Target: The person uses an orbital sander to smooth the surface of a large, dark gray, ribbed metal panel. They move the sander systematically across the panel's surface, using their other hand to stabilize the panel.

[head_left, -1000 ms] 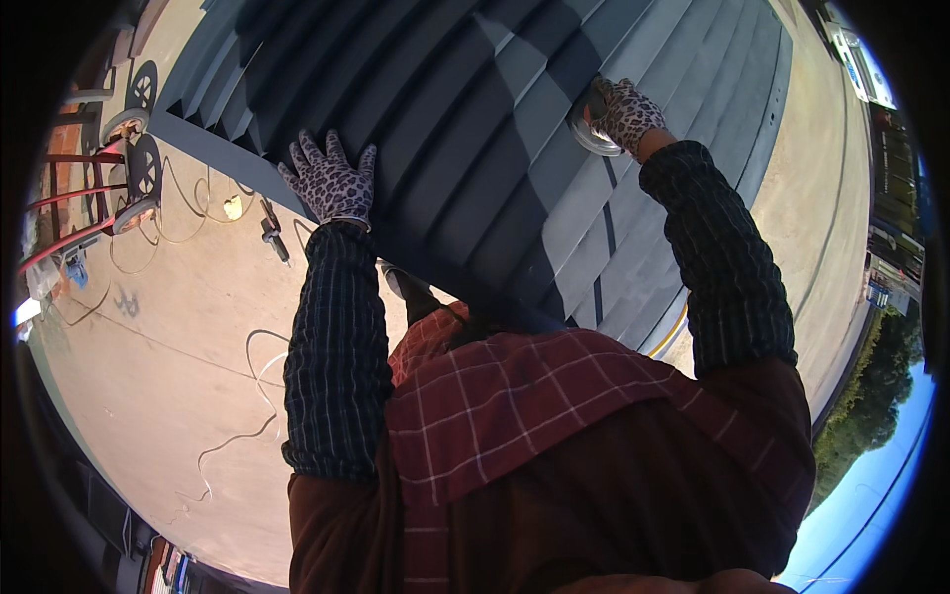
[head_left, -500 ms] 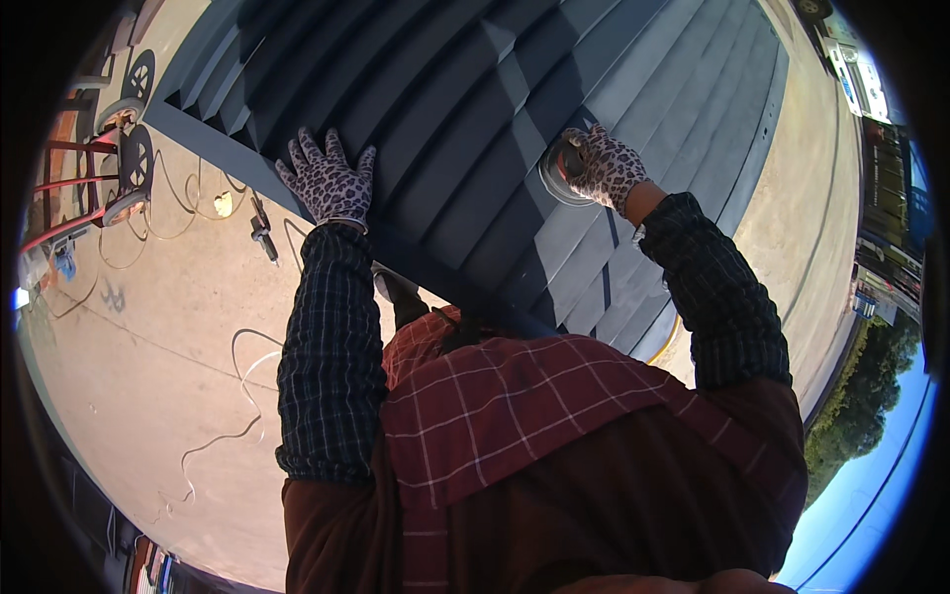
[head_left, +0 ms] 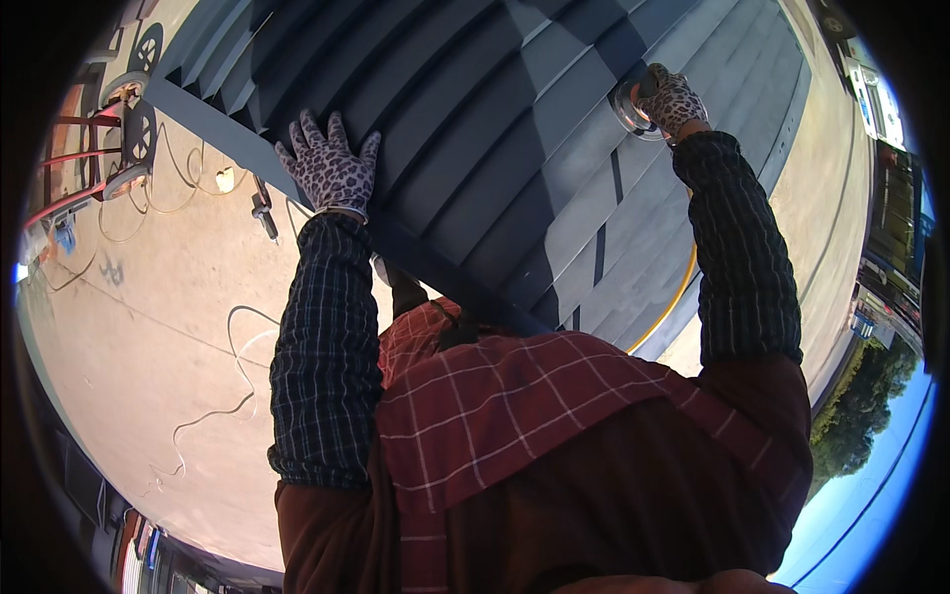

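A large dark grey slatted panel (head_left: pixel 457 163) lies under both hands, its right part paler and dusty-looking. On its near left edge my left hand (head_left: pixel 331 166), in a leopard-print glove, rests flat with the fingers spread. Farther right, my gloved right hand (head_left: pixel 677 103) is closed round the top of a round sander (head_left: pixel 629 119). The sander's disc is over the pale slats; part of its body is hidden by my fingers. A yellow hose (head_left: pixel 683 287) curves along the panel below my right forearm.
Left of the panel, a dark hand tool (head_left: pixel 263 212) lies on the concrete floor (head_left: pixel 148 337) beside loose hoses. A red-framed wheeled cart (head_left: pixel 94 148) stands at the far left. A white vehicle (head_left: pixel 874 104) is at the far right.
My right hand has moved the sander right and farther away across the slats. More of the yellow hose shows. My left hand stays spread at the panel's edge.
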Motion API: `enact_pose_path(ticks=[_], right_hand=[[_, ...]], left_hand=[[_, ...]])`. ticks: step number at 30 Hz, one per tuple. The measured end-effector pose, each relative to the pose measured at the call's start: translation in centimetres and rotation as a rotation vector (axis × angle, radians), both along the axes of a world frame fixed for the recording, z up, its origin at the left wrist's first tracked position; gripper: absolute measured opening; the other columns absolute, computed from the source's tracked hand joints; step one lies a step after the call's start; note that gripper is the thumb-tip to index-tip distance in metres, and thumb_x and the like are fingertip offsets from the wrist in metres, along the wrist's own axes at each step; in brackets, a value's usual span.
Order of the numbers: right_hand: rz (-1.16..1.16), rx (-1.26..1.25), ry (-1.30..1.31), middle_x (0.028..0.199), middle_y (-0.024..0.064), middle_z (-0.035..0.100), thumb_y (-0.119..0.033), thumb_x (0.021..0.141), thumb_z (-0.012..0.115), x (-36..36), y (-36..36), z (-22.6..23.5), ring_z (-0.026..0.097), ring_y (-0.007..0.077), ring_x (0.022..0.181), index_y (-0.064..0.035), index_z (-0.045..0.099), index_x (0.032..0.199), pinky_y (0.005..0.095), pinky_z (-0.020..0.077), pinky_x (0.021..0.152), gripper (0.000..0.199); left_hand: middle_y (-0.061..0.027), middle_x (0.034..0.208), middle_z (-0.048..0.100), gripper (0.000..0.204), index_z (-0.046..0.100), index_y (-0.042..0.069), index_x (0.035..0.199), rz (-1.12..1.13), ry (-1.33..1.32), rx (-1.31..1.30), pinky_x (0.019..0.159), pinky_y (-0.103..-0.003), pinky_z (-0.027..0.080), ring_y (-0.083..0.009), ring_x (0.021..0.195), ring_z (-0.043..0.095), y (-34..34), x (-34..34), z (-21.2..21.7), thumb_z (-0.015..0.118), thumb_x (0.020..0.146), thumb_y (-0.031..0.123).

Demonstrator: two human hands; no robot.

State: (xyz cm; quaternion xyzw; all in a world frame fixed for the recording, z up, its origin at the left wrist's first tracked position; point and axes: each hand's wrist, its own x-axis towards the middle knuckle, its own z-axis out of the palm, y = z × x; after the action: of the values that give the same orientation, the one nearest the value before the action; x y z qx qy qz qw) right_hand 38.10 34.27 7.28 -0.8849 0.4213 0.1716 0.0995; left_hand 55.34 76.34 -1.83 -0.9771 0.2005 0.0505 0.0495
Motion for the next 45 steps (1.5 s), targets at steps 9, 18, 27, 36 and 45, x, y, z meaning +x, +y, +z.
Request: enact_pose_path(ticks=[9,18,27,36,45], right_hand=[[0.11,-0.025,0.093,0.147,0.0197,0.053,-0.029,0.089,0.076,-1.5,2.8,0.2,0.059,0.0383,0.131,-0.0183,0.05,0.153,0.0448,0.0506,0.112,0.07],[0.187,0.063,0.183,0.139,0.019,0.055,-0.03,0.087,0.077,-2.2,10.3,2.6,0.063,0.0384,0.124,-0.0209,0.052,0.151,0.0439,0.0529,0.108,0.069],[0.284,0.069,0.24,0.144,0.0224,0.052,-0.028,0.087,0.076,-2.9,13.7,2.3,0.063,0.0411,0.125,-0.0227,0.051,0.15,0.0455,0.0554,0.105,0.068],[0.205,0.057,0.169,0.139,0.0197,0.055,-0.027,0.088,0.077,-2.2,9.6,1.8,0.064,0.0394,0.122,-0.0185,0.054,0.147,0.0448,0.0533,0.108,0.064],[0.138,0.005,0.13,0.14,0.0176,0.056,-0.027,0.088,0.079,-1.5,6.9,0.5,0.062,0.0373,0.126,-0.0197,0.05,0.152,0.0424,0.0516,0.112,0.071]], left_hand=[[-0.0138,0.169,0.027,0.075,0.047,0.017,0.156,-0.005,0.005,-0.005,0.129,-0.056,0.009,-0.0329,0.157,0.021,-0.1,-0.1,0.5,0.052,0.099,0.065],[-0.0143,0.169,0.028,0.074,0.048,0.016,0.155,-0.002,0.007,-0.06,0.128,-0.057,0.009,-0.0342,0.157,0.023,-0.1,0.0,0.5,0.053,0.099,0.064],[-0.0148,0.169,0.028,0.075,0.049,0.015,0.155,-0.002,0.03,-0.076,0.128,-0.057,0.007,-0.0339,0.157,0.021,0.0,0.1,0.5,0.053,0.099,0.065],[-0.014,0.169,0.027,0.075,0.048,0.015,0.155,0.001,0.021,-0.054,0.129,-0.057,0.007,-0.0333,0.157,0.021,0.0,0.1,0.2,0.053,0.099,0.065],[-0.0155,0.169,0.027,0.076,0.046,0.016,0.157,-0.016,0.007,-0.048,0.127,-0.061,0.006,-0.0348,0.158,0.019,0.2,0.2,-0.6,0.051,0.1,0.066]])
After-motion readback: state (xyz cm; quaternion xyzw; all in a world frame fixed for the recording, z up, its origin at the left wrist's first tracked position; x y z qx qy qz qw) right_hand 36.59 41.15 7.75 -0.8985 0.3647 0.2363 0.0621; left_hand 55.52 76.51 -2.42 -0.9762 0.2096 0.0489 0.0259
